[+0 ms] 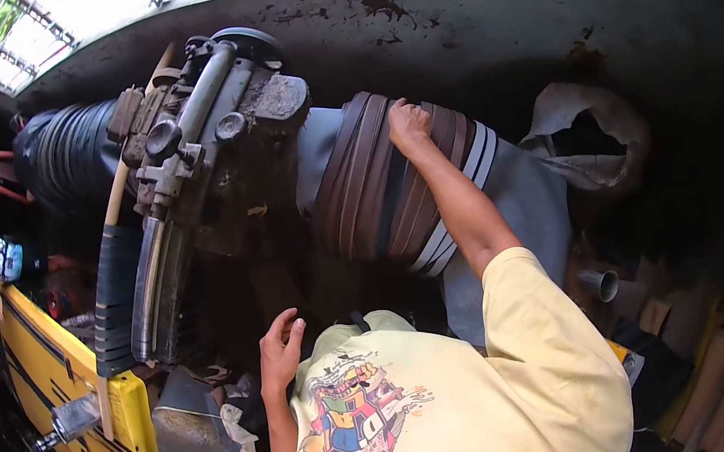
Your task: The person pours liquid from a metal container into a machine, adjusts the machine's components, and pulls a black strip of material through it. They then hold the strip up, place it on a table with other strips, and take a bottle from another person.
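Straps (375, 191), head view: bundle on grey cloth (519, 201) beside engine (204, 128). Right hand (407, 124) curled over its top edge; left hand (280, 351) spread, holds nothing. Risk: w/ one-hand grip the bundle may slide off

torso: a loose pale yellow T-shirt (505, 411) is worn | front: a cartoon print (354, 416) in red, blue, orange and teal, with small splatter marks around it, is carried | arm: a short sleeve (534, 293) is cut above the elbow | forearms: left uncovered | left hand (280, 352), right hand (409, 124): seen bare
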A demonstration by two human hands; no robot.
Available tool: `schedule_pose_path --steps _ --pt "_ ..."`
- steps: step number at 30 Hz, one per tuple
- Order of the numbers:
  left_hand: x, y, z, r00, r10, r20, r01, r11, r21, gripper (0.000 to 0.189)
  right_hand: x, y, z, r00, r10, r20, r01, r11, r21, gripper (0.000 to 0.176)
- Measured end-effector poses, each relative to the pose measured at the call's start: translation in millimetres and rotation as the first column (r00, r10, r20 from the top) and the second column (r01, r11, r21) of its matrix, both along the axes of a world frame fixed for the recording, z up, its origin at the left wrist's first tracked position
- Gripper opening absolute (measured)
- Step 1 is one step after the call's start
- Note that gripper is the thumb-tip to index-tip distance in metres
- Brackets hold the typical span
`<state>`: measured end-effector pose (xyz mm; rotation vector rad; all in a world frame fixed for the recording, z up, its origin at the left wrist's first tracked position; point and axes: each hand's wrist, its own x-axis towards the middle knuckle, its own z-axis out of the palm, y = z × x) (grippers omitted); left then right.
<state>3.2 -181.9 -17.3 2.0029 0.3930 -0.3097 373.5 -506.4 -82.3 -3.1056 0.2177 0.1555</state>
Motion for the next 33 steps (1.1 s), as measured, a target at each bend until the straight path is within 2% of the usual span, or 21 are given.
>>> schedule_pose_path --steps 2,3,6,8,11,14,16,18,20,22,24,27,28,30,32,33 --pt "-6.8 4.3 -10.1 0.997 0.068 -0.018 -0.07 0.993 -0.093 0.037 -3.4 -1.1 4.3 0.999 -0.005 -0.036 0.007 0.998 0.055 0.062" --pt "-6.3 3.9 -8.5 0.997 0.064 -0.036 -0.067 0.994 -0.083 0.037 -8.4 -1.4 6.4 1.0 -0.003 -0.018 0.003 0.999 0.053 0.066" --pt "-0.4 -0.9 -4.4 0.996 0.062 -0.06 -0.067 0.995 -0.08 0.038 -15.4 -6.7 18.1 0.995 0.04 -0.086 -0.037 0.999 0.026 0.062" --pt "9.4 -3.3 -2.5 0.998 0.053 -0.039 -0.058 0.99 -0.131 0.038 -14.4 -6.1 14.5 0.995 0.037 -0.094 -0.032 0.998 0.059 0.067" --pt "20.6 -7.2 3.1 1.0 0.015 -0.019 -0.017 0.993 -0.116 0.038 -31.1 -3.1 10.0 0.998 0.038 -0.058 -0.036 0.999 0.033 0.073" --pt "31.0 -12.2 6.1 1.0 -0.019 0.007 0.019 0.995 -0.1 0.038 -35.8 -1.7 23.1 0.989 0.088 -0.122 -0.085 0.996 0.034 0.079" --pt "36.6 -14.5 6.5 1.0 -0.023 0.015 0.024 0.995 -0.099 0.038 -32.4 0.0 25.8 0.967 0.085 -0.239 -0.08 0.996 0.032 0.083" --pt "37.6 -15.3 6.2 0.998 -0.052 0.023 0.053 0.996 -0.078 0.038 -30.4 2.9 15.2 0.967 0.084 -0.242 -0.088 0.996 -0.006 0.085" --pt "36.5 -12.6 10.3 0.999 -0.026 0.021 0.027 0.997 -0.072 0.038 -24.5 9.1 11.8 0.967 0.089 -0.238 -0.102 0.994 -0.041 0.086" --pt "30.3 -9.2 13.2 1.0 -0.001 0.019 0.002 0.998 -0.058 0.037 -23.9 14.2 13.5 0.96 0.014 -0.279 -0.031 0.998 -0.055 0.089" --pt "20.6 -0.7 13.3 0.998 0.065 0.006 -0.065 0.997 -0.048 0.037 -24.2 14.9 3.8 0.955 0.068 -0.288 -0.087 0.995 -0.056 0.09" --pt "6.1 10.6 8.9 0.989 0.149 0.003 -0.149 0.987 -0.066 0.037 -19.5 9.3 1.4 0.97 0.068 -0.231 -0.072 0.997 -0.01 0.095" --pt "-0.3 15.1 10.0 0.981 0.194 -0.002 -0.193 0.979 -0.066 0.037 -18.1 4.4 7.4 0.96 0.047 -0.276 -0.038 0.999 0.037 0.103" --pt "-17.2 25.9 -2.5 0.956 0.291 0.022 -0.286 0.949 -0.133 0.036 -19.5 -0.2 22.8 0.971 -0.027 -0.238 0.047 0.996 0.079 0.104" --pt "-30.5 32.1 -8.6 0.938 0.348 0.003 -0.342 0.923 -0.177 0.035 -18.2 -13.6 26.7 0.989 -0.029 -0.145 0.044 0.994 0.099 0.103" --pt "-32.3 33.7 -8.8 0.925 0.381 -0.009 -0.373 0.901 -0.221 0.034 -15.1 -22.6 31.6 0.99 -0.048 -0.131 0.073 0.978 0.194 0.1"
